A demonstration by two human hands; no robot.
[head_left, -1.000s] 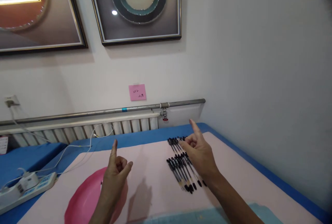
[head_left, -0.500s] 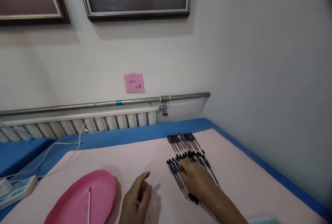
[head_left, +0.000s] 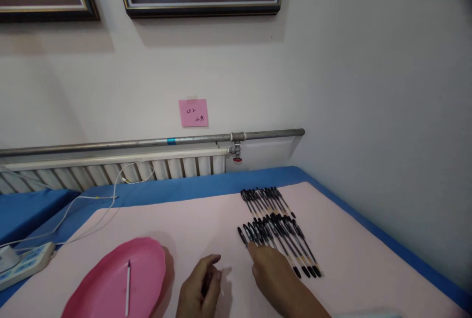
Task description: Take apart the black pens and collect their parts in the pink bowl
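Observation:
Two rows of black pens lie side by side on the pink mat, right of centre. My right hand reaches in from below. Its fingers are pressed together on the leftmost pens of the near row, and I cannot see what they pinch beneath. My left hand rests just to its left on the mat, fingers curled in with nothing visible in them. A pink oval tray lies at the lower left with one thin white pen refill on it.
A white power strip with a cable sits on the blue cloth at the left. Behind run a radiator and a metal pipe. A pink note sticks to the wall, which stands close on the right.
Both hands dropped from pointing upward to the mat. The right hand slid back from over the pens to the near row's left end. The view tilted down, uncovering the pink tray.

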